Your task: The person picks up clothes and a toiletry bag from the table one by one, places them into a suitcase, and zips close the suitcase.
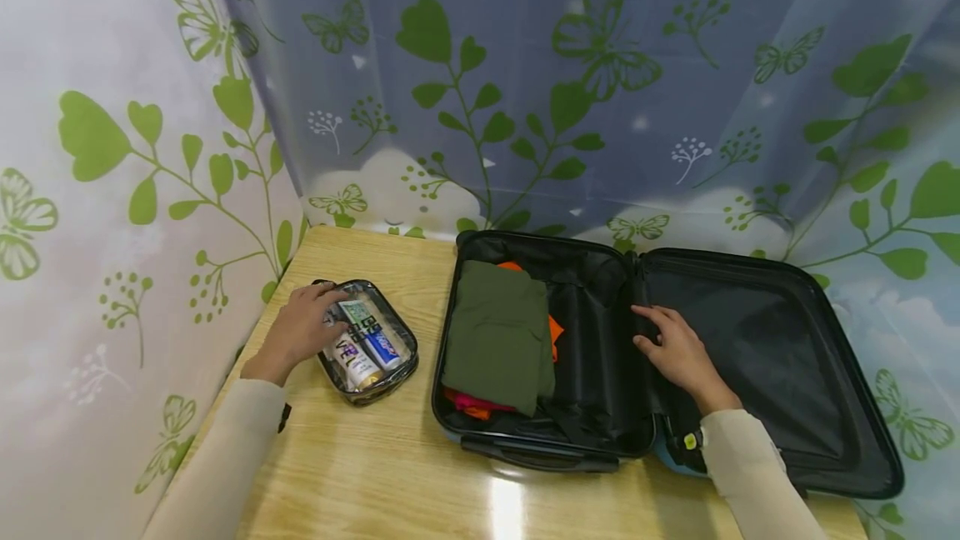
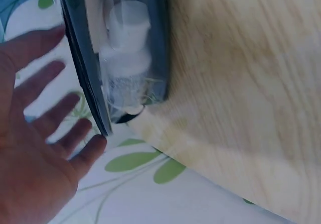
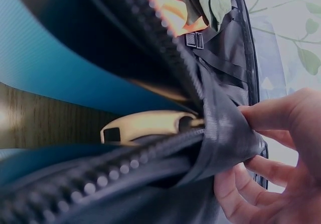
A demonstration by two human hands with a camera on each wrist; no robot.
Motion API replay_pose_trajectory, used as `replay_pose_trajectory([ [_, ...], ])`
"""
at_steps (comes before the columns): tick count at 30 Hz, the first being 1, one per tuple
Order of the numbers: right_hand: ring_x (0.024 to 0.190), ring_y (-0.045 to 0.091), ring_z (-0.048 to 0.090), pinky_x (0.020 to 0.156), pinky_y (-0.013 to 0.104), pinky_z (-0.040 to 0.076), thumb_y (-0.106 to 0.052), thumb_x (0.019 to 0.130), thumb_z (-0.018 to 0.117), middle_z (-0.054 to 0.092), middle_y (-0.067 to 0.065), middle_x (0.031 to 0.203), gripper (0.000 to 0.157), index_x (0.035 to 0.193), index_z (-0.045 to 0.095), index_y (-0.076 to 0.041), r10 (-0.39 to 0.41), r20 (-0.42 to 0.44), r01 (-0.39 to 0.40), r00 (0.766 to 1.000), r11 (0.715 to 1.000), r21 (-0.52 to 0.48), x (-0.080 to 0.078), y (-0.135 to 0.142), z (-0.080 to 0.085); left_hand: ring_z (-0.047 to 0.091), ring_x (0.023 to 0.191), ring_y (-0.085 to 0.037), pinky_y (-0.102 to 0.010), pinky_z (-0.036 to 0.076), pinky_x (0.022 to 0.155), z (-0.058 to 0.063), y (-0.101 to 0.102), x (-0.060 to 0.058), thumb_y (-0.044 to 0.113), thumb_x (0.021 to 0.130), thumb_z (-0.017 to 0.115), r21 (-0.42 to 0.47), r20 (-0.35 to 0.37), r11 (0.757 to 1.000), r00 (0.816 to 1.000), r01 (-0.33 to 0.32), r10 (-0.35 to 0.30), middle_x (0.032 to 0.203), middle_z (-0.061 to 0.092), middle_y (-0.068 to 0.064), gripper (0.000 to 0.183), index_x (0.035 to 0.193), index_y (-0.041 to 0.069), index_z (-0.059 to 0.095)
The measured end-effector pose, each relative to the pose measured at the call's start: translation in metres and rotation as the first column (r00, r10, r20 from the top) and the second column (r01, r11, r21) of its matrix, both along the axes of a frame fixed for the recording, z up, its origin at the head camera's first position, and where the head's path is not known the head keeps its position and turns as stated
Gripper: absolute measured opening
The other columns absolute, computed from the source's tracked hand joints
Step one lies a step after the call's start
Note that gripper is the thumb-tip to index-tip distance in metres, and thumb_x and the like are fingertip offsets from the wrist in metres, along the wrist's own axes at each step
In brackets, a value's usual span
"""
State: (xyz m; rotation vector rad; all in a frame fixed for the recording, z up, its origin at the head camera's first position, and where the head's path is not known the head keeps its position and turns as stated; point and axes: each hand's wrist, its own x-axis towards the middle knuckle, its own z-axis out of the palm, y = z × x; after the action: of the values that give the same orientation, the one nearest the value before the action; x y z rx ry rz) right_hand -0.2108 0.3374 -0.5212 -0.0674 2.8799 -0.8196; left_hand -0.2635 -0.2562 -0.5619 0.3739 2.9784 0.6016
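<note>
My left hand lies over a clear toiletry bag with black trim, at the left of the table. Its fingers are spread, the tips at the bag's top. Inside are a blue-and-white tube, a white-and-gold tube and a white capped bottle. My right hand rests at the hinge side of an open black-lined suitcase. Thumb and fingers are apart, touching the black lining fabric by the zipper. Folded dark green clothing lies in the suitcase's left half.
Orange cloth and red cloth show beneath the green clothing. The suitcase lid lies open to the right. A pale wooden table carries everything, with printed curtains hanging behind and at the sides.
</note>
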Motion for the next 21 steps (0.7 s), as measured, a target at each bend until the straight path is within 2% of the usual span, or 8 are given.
replay_pose_trajectory([
  [5, 0.125, 0.057, 0.062, 0.104, 0.077, 0.047, -0.019, 0.111, 0.064, 0.032, 0.037, 0.167, 0.059, 0.165, 0.046, -0.006, 0.0, -0.001, 0.0, 1.0, 1.0, -0.002, -0.001, 0.0, 0.0, 0.032, 0.151, -0.064, -0.08, 0.036, 0.116, -0.002, -0.009, 0.005, 0.031, 0.105, 0.073, 0.07, 0.087, 0.988, 0.987, -0.141, 0.135, 0.17, 0.028, -0.037, 0.072, 0.164, 0.001, 0.044],
  [9, 0.125, 0.057, 0.062, 0.103, 0.077, 0.047, -0.019, 0.111, 0.065, 0.032, 0.037, 0.167, 0.059, 0.165, 0.046, -0.006, 0.0, -0.004, 0.0, 1.0, 1.0, -0.001, -0.001, 0.001, 0.0, 0.034, 0.149, -0.066, -0.081, 0.037, 0.115, -0.004, -0.015, 0.008, 0.041, 0.108, 0.068, 0.127, 0.19, 0.971, 0.966, -0.202, 0.176, 0.17, 0.022, -0.04, 0.083, 0.169, -0.001, 0.031],
  [13, 0.125, 0.056, 0.062, 0.103, 0.077, 0.047, -0.019, 0.11, 0.065, 0.032, 0.037, 0.167, 0.059, 0.165, 0.046, -0.006, -0.003, -0.003, 0.003, 1.0, 1.0, -0.004, 0.0, 0.001, 0.0, 0.029, 0.152, -0.067, -0.081, 0.032, 0.119, -0.005, -0.019, 0.011, 0.048, 0.109, 0.063, 0.158, 0.294, 0.95, 0.931, -0.269, 0.215, 0.172, 0.018, -0.042, 0.096, 0.174, 0.0, 0.012],
  [16, 0.125, 0.055, 0.062, 0.103, 0.077, 0.047, -0.019, 0.11, 0.065, 0.032, 0.036, 0.167, 0.059, 0.165, 0.046, -0.006, -0.005, -0.002, 0.005, 1.0, 1.0, -0.006, 0.0, 0.0, 0.0, 0.029, 0.152, -0.067, -0.079, 0.032, 0.12, -0.007, -0.021, 0.012, 0.056, 0.108, 0.06, 0.145, 0.356, 0.939, 0.902, -0.313, 0.245, 0.171, 0.019, -0.043, 0.105, 0.174, 0.0, 0.0],
  [21, 0.125, 0.056, 0.062, 0.104, 0.077, 0.047, -0.019, 0.11, 0.065, 0.032, 0.036, 0.167, 0.059, 0.165, 0.046, -0.006, -0.007, -0.003, 0.007, 1.0, 1.0, -0.003, 0.0, 0.0, -0.001, 0.03, 0.151, -0.068, -0.078, 0.033, 0.121, -0.008, -0.024, 0.015, 0.065, 0.106, 0.057, 0.121, 0.417, 0.922, 0.862, -0.368, 0.289, 0.17, 0.019, -0.045, 0.114, 0.172, -0.004, -0.005],
])
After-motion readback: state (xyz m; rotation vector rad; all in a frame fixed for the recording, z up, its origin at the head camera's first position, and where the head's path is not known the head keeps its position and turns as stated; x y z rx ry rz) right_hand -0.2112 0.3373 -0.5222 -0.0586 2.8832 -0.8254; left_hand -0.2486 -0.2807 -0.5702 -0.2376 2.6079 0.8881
